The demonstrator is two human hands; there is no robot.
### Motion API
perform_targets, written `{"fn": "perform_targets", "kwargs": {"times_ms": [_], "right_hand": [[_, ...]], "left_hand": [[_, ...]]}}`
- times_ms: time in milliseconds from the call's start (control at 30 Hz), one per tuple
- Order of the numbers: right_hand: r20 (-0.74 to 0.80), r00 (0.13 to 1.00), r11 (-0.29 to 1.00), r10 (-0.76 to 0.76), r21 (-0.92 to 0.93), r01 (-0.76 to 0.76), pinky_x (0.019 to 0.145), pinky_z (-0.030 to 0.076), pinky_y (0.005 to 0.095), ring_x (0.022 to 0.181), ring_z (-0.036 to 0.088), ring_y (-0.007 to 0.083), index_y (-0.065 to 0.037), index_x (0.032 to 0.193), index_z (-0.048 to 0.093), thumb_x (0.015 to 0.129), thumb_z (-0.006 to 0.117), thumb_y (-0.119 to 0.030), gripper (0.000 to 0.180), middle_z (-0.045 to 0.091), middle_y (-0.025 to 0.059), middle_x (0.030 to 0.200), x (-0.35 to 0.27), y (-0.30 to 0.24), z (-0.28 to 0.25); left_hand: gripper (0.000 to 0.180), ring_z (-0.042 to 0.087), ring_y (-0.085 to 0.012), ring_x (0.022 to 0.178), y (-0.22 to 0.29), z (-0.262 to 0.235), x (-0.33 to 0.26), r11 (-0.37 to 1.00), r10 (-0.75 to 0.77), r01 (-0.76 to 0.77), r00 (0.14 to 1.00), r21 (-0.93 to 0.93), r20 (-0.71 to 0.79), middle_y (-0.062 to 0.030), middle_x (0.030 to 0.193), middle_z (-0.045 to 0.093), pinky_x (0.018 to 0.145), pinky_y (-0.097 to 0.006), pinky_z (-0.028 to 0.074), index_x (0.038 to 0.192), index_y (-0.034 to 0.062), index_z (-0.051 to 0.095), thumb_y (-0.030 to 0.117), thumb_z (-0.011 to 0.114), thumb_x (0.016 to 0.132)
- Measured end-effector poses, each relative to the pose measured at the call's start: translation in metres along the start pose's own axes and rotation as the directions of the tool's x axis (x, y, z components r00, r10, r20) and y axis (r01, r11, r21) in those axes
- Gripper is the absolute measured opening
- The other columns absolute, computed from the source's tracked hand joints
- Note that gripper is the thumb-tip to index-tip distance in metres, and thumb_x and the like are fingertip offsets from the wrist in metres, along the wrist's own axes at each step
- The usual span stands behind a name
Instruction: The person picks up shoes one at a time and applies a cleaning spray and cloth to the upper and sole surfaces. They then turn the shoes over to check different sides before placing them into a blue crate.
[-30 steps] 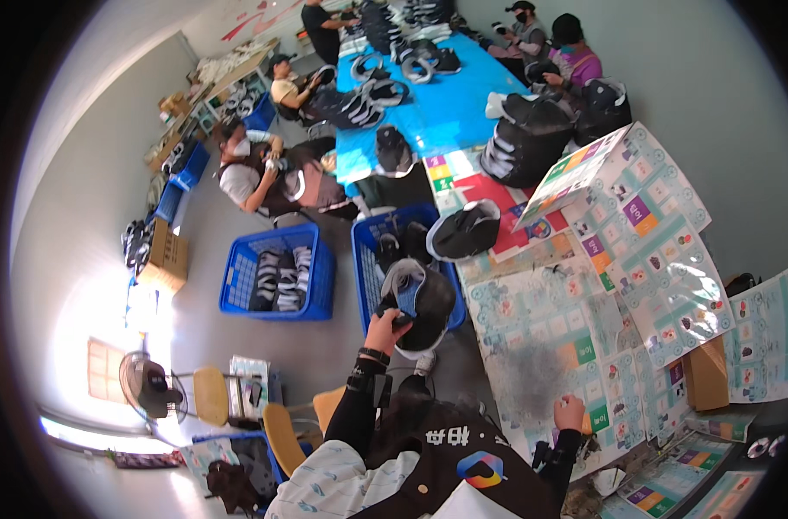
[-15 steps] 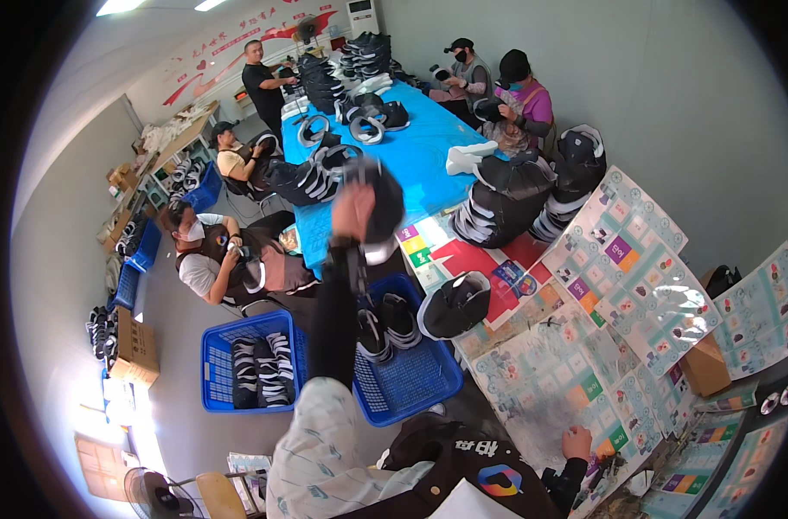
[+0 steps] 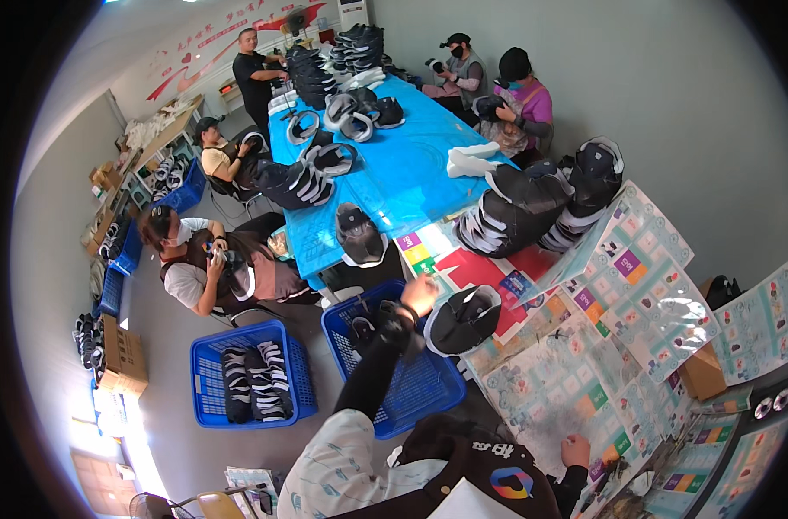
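My left hand (image 3: 422, 295) hovers over the rim of a blue basket (image 3: 453, 391), between the basket and the paper-covered table. It is smeared by motion, and no object shows in it. Just right of it, a black shoe upper with a pale edge (image 3: 465, 320) lies on the table's edge. Farther off, another black shoe upper (image 3: 359, 233) sits at the near corner of the blue-covered table (image 3: 411, 195). Partly behind my left forearm, a dark shoe upper (image 3: 362, 330) lies in the basket. My right hand (image 3: 576, 451) rests on the printed sheets with its fingers curled in, nothing visible in them.
Stacks of black shoe uppers (image 3: 506, 212) stand at the right of the table beside white pieces (image 3: 474, 159). A second blue basket (image 3: 254, 413) with several uppers sits on the floor at left. Several people work around the blue table. Printed boards (image 3: 636, 277) lean at right.
My left hand has let go of the black shoe upper, leaving it on the blue table's corner, and has come back toward me and to the right. My right hand has stayed put.
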State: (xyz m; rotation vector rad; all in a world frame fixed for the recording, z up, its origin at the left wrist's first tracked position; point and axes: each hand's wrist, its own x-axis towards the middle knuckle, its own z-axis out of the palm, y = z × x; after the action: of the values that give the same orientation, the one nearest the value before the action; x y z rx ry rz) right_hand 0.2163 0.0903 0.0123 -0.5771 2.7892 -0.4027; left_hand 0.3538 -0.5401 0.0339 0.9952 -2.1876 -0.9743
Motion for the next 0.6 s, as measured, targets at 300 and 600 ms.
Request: {"fn": "perform_targets", "kwargs": {"times_ms": [300,600], "right_hand": [[0.045,0.995,0.996,-0.092,0.019,0.091,0.096,0.045,0.0458,0.104,0.058,0.0375,-0.003,0.100,0.069,0.080,0.068,-0.024,0.029,0.066,0.0189,0.102,0.038,-0.027,-0.010],[0.019,0.997,0.996,-0.073,0.045,0.072,0.091,0.047,0.0466,0.101,0.059,0.0377,-0.001,0.098,0.068,0.079,0.068,-0.022,0.029,0.066,0.0190,0.099,0.019,0.004,-0.012]], "left_hand": [[0.060,0.056,-0.0429,0.109,-0.027,0.085,-0.114,0.971,0.020,-0.034,0.998,0.239,0.061,-0.0240,0.117,0.055,0.093,-0.049,0.050,0.128,0.0022,0.050,0.017,0.074,0.075],[0.068,0.052,-0.0462,0.113,0.011,0.117,-0.137,0.981,0.054,-0.090,0.977,0.170,0.205,-0.0238,0.127,0.050,0.097,-0.051,0.047,0.134,0.0069,0.048,0.012,0.075,0.072]]}}
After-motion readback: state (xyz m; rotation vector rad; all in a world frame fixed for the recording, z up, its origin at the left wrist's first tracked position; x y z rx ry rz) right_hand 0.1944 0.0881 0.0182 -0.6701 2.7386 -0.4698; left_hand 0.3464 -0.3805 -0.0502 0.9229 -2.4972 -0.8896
